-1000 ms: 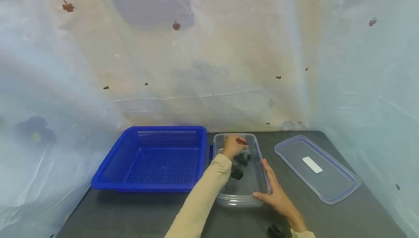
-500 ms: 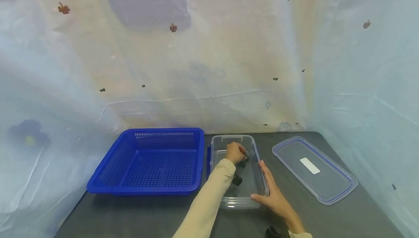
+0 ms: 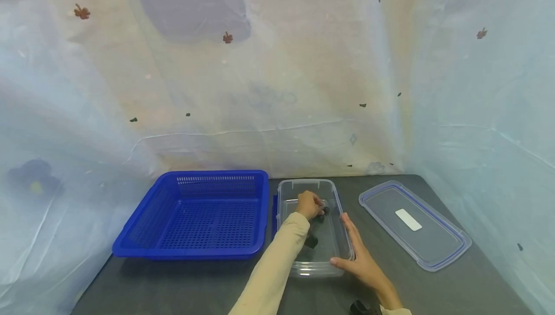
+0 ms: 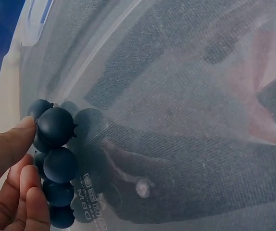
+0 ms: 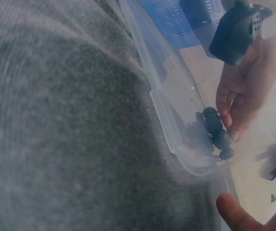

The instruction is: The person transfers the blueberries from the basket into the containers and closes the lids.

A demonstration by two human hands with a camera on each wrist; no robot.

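Observation:
Several dark blue blueberries [image 4: 55,126] sit in a tight row inside the clear plastic container [image 3: 314,270]. My left hand [image 3: 309,205] reaches down into the container and pinches at the row; in the left wrist view its thumb [image 4: 8,147] presses the upper blueberry while its curled fingers lie along the lower ones. In the right wrist view the blueberries [image 5: 214,124] stand near the container's side wall, by the left fingertips. My right hand [image 3: 363,262] rests against the container's right side, fingers extended, its thumb at the near corner.
An open blue basket [image 3: 143,252] stands left of the container, a bit of blue showing between them. The container's lid [image 3: 427,247], with a white label, lies to the right on the dark grey table [image 3: 195,286]. A patterned sheet [image 3: 260,88] hangs behind.
My left hand has moved from the container's far end toward me, onto the blueberries, which were partly scattered before. My right hand keeps its place at the container's side. The view has shifted slightly.

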